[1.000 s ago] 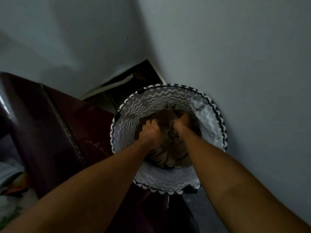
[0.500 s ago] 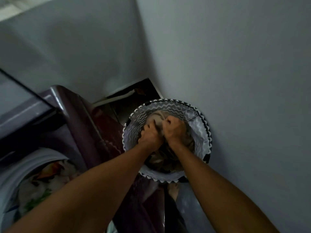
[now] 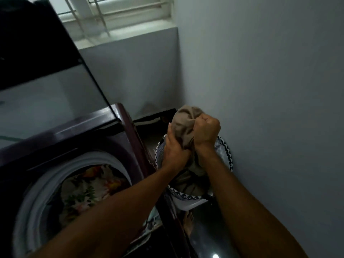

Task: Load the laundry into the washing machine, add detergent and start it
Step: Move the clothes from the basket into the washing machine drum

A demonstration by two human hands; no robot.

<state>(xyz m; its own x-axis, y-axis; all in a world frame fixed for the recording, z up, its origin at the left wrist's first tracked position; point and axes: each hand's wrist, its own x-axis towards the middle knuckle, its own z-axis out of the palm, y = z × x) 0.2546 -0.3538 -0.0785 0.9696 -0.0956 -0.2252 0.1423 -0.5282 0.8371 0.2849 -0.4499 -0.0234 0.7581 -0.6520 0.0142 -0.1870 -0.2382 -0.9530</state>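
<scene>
A beige garment (image 3: 185, 125) is gripped by left hand (image 3: 175, 153) and right hand (image 3: 205, 132) above the basket (image 3: 226, 151); the washing machine drum (image 3: 55, 175) lies lower left.

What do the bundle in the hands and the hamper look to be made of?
Bundle: soft woven cloth, matte tan; it bunches and creases in the grip of both hands, left and right. Hamper: probably thin printed fabric, zigzag pattern with stitched trim, slight sheen.
</scene>
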